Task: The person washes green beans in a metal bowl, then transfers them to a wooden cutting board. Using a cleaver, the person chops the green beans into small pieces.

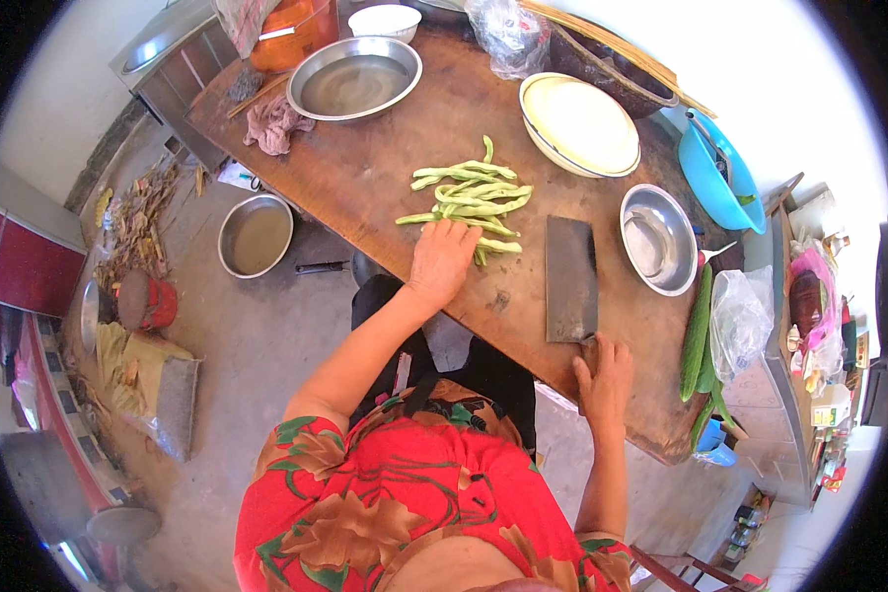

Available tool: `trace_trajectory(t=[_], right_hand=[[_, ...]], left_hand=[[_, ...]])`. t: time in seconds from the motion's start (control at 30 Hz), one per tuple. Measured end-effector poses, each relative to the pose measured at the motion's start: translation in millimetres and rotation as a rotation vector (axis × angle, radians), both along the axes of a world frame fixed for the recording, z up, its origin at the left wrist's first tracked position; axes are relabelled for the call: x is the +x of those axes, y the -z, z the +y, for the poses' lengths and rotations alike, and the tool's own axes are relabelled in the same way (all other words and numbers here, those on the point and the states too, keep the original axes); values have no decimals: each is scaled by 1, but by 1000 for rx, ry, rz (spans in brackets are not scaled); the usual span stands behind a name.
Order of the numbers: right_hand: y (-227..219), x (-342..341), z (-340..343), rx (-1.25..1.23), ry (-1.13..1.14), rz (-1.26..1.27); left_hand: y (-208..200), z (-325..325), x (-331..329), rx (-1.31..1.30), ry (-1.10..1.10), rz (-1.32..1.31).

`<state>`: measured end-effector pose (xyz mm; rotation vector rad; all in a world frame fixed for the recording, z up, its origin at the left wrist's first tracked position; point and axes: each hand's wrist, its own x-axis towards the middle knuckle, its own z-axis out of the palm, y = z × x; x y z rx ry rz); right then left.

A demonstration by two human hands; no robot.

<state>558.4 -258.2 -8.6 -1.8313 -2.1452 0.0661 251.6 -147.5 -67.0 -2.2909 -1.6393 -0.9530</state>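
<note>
Separating beans (483, 205) from cleaver (571, 281), bare tabletop (513, 301) reaches its edge (498, 346).

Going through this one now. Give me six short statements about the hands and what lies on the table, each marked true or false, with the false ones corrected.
1. The left hand is at the green beans. True.
2. The right hand is at the handle end of the cleaver. True.
3. The cleaver lies to the left of the green beans. False: it lies to their right.
4. Cucumbers lie toward the right side of the table. True.
5. The cucumbers lie between the green beans and the cleaver. False: they lie to the right of the cleaver.
6. Both hands are on the green beans. False: only the left hand is there.
</note>
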Motion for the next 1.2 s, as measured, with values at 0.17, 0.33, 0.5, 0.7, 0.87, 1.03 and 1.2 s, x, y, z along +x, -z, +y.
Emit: trace_trajectory(t=[0.17,0.33,0.5,0.7,0.87,1.03,1.2], right_hand=[[15,2,-11,-68,98,133],[21,-3,-7,-32,115,170],[20,1,-7,-29,89,186],[18,-1,-7,-54,115,172],[14,-2,-8,-73,123,201],[18,-2,-8,-58,126,206],[17,-2,-8,-45,122,208]], left_hand=[[-6,27,-26,12,-46,1],[-31,37,-41,128,51,-104],[-57,66,-42,139,-17,-109],[-35,135,-46,-221,-106,-4],[-33,163,-47,-491,-81,53],[-39,177,-59,-666,30,89],[-40,187,-66,-806,106,103]])
